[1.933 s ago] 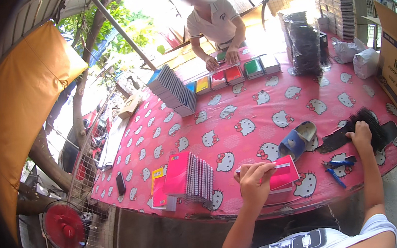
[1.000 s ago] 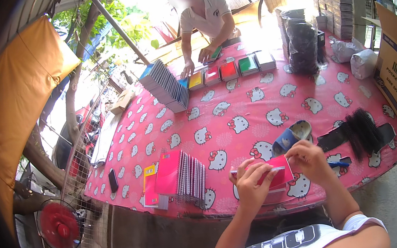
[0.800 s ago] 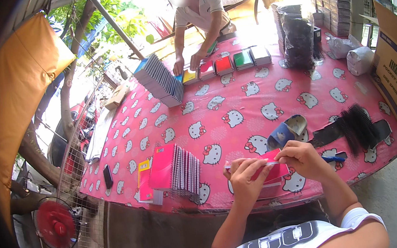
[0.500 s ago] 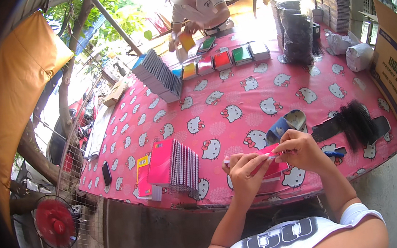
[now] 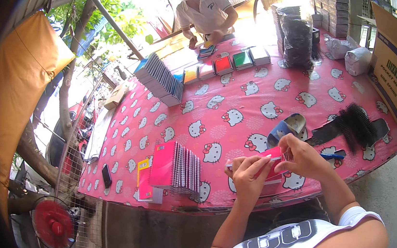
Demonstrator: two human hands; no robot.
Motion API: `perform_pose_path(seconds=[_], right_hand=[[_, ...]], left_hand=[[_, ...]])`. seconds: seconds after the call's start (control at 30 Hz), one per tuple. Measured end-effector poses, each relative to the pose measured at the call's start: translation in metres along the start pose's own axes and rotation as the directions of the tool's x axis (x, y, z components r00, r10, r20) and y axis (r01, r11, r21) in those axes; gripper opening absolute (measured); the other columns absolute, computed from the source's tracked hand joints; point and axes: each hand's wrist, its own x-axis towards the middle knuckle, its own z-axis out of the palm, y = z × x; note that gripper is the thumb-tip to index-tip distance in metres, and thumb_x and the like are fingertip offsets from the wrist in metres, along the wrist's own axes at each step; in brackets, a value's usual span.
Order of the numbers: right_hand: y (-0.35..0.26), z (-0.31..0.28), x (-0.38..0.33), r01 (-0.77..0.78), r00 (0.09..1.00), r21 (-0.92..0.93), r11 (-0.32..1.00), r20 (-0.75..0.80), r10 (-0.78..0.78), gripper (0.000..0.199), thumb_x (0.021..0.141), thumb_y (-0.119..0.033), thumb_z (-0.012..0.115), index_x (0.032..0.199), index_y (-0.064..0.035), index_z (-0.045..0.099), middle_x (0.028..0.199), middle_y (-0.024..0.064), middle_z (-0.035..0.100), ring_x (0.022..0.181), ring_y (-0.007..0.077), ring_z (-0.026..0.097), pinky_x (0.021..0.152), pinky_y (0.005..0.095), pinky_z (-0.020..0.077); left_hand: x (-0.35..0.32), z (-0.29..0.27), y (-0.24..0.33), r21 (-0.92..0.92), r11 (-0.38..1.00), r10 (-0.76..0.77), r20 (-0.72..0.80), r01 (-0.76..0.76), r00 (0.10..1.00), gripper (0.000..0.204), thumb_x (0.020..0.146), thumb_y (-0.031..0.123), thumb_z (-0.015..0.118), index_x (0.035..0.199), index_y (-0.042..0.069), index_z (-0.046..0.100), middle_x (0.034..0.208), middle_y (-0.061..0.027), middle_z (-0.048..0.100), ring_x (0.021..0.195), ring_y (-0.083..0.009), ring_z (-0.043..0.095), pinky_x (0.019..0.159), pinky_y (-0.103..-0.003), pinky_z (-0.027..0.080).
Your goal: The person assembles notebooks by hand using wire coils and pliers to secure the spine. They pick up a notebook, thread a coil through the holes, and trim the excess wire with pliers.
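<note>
A pink notebook is held up above the near table edge, its white page edges turned toward me. My left hand is closed around its left part, thumb along the edge. At its right end, my right hand is closed with curled fingers; a thin wire-like bit by the fingertips is too small to make out. More pink notebooks lie beneath my hands, partly hidden. To the left stands a leaning stack of pink spiral notebooks, beside a yellow-and-pink one.
Black spiral coils, a blue pen and a blue rounded object lie to the right. Across the table, a person handles notebooks near a tall stack. A cardboard box stands right; a phone lies left.
My right hand has shifted slightly right along the notebook and its fingers have curled more. My left hand keeps its hold. The person opposite has lowered a yellow notebook onto a small pile.
</note>
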Motion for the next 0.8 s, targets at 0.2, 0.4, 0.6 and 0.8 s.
perform_pose_path(seconds=[0.2, 0.4, 0.6, 0.8], right_hand=[[-0.002, 0.007, -0.003, 0.091, 0.988, -0.198, 0.976, -0.105, -0.114, 0.027, 0.079, -0.027, 0.074, 0.086, -0.0046, 0.06, 0.088, 0.0095, 0.059, 0.075, 0.0308, 0.062, 0.062, 0.0386, 0.0488], [0.006, 0.009, -0.003, 0.112, 0.983, -0.148, 0.983, -0.125, -0.131, 0.019, 0.073, -0.006, 0.076, 0.089, -0.0025, 0.065, 0.082, 0.0092, 0.059, 0.069, 0.022, 0.061, 0.06, 0.0326, 0.0479], [-0.001, 0.011, -0.002, 0.095, 0.977, -0.094, 0.991, -0.183, -0.111, 0.013, 0.076, -0.015, 0.074, 0.081, -0.0074, 0.065, 0.076, 0.0078, 0.057, 0.072, 0.0293, 0.06, 0.062, 0.0403, 0.0479], [-0.005, 0.012, -0.001, 0.043, 0.984, -0.107, 0.993, -0.168, -0.061, 0.016, 0.08, -0.017, 0.072, 0.086, -0.005, 0.062, 0.078, 0.0078, 0.057, 0.078, 0.0306, 0.061, 0.064, 0.0411, 0.0488]], left_hand=[[-0.005, -0.002, -0.004, 0.1, 0.994, 0.049, 0.056, -0.055, 0.997, 0.03, 0.072, 0.007, 0.076, 0.098, 0.021, 0.077, 0.102, 0.0021, 0.07, 0.086, -0.0146, 0.056, 0.091, -0.035, 0.036], [-0.01, -0.007, -0.015, 0.16, 0.974, 0.135, 0.162, -0.161, 0.977, 0.054, 0.065, 0.002, 0.069, 0.111, 0.031, 0.073, 0.118, 0.0, 0.064, 0.098, -0.017, 0.054, 0.102, -0.042, 0.023], [-0.007, -0.004, -0.014, 0.158, 0.977, 0.12, 0.147, -0.143, 0.982, 0.054, 0.067, 0.001, 0.068, 0.111, 0.032, 0.072, 0.109, 0.0035, 0.065, 0.096, -0.0165, 0.055, 0.1, -0.043, 0.025], [-0.008, 0.002, -0.007, 0.068, 0.998, -0.016, 0.031, 0.014, 0.999, 0.035, 0.076, 0.007, 0.072, 0.108, 0.021, 0.073, 0.09, 0.0043, 0.068, 0.084, -0.0139, 0.057, 0.093, -0.037, 0.029]])
